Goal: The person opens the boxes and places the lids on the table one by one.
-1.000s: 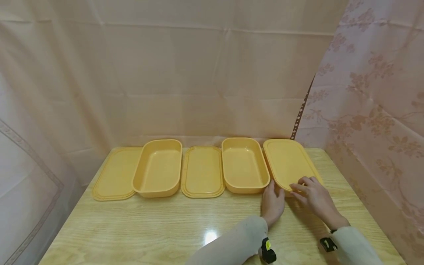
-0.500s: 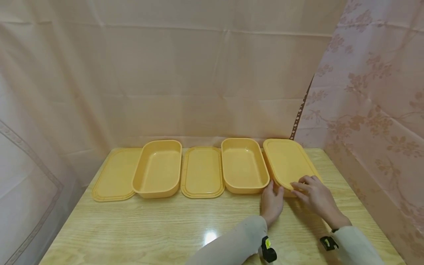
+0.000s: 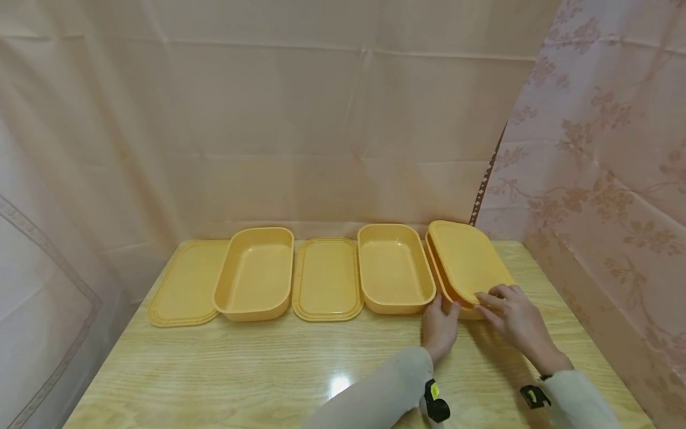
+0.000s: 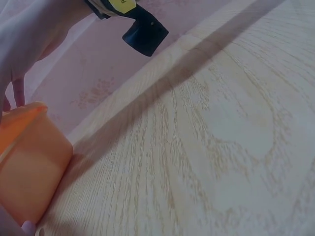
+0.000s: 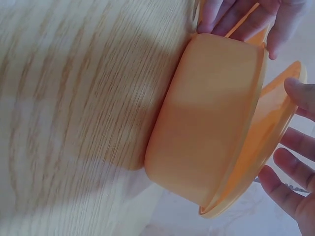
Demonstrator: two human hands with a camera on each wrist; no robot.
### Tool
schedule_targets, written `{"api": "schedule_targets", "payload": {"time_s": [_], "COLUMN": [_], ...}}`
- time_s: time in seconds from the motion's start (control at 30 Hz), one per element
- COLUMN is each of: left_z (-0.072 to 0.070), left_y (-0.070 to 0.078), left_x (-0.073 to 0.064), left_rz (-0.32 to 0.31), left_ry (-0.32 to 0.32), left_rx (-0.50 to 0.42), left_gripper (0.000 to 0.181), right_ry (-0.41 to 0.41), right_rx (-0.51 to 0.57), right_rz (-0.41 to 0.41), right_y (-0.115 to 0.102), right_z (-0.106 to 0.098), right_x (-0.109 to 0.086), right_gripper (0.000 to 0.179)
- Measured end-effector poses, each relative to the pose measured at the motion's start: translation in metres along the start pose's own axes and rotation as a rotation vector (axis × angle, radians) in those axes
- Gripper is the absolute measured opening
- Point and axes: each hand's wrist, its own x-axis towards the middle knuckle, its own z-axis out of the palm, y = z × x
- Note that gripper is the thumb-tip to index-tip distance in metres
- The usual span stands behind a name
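Observation:
In the head view my right hand [image 3: 511,316] pinches the near end of a yellow lid [image 3: 468,259] on the rightmost food container [image 3: 471,312]. The right wrist view shows the lid [image 5: 290,115] tilted, its edge between thumb and fingertips, with a gap over the container's near side and its far edge on the rim. My left hand [image 3: 440,330] holds the same container [image 5: 206,108] at its near left corner, thumb at the rim, fingers along the side wall. Part of the container [image 4: 37,169] also shows in the left wrist view.
Left of the hands stand two uncovered yellow containers, one in the middle [image 3: 396,308] and one farther left [image 3: 257,314]. Flat lids lie between them [image 3: 329,280] and at the far left [image 3: 187,286]. Curtains [image 3: 343,119] hang behind the wooden table [image 3: 241,369].
The lid in my right hand has risen at its near left side and tilted, opening a gap over the container. My left hand has stayed at the container's corner.

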Motion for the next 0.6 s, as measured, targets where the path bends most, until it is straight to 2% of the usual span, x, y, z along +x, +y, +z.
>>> {"api": "schedule_targets", "payload": {"time_s": [0.07, 0.17, 0.23, 0.43, 0.6], "left_z": [0.0005, 0.0007, 0.0007, -0.0009, -0.0021], "left_y": [0.0006, 0.0026, 0.0036, 0.0042, 0.004], "left_x": [-0.0003, -0.0006, -0.0004, -0.001, -0.0021], "left_rz": [-0.005, -0.008, 0.002, -0.016, -0.037], "left_ry": [-0.001, 0.0, 0.006, 0.006, -0.003], "left_rx": [0.009, 0.016, 0.022, 0.025, 0.036], "left_gripper": [0.054, 0.053, 0.051, 0.051, 0.053], "right_ry": [0.023, 0.055, 0.066, 0.093, 0.151], "right_rx": [-0.002, -0.019, -0.034, -0.052, -0.051], "right_rz": [-0.008, -0.018, -0.017, 0.001, 0.025], "right_y": [0.0006, 0.0011, 0.0012, 0.002, 0.0021], "right_z": [-0.001, -0.0025, -0.004, -0.007, -0.0073], "right_x": [-0.0005, -0.0006, 0.0001, -0.0006, -0.0038], "right_gripper": [0.028, 0.059, 0.07, 0.071, 0.07]}}
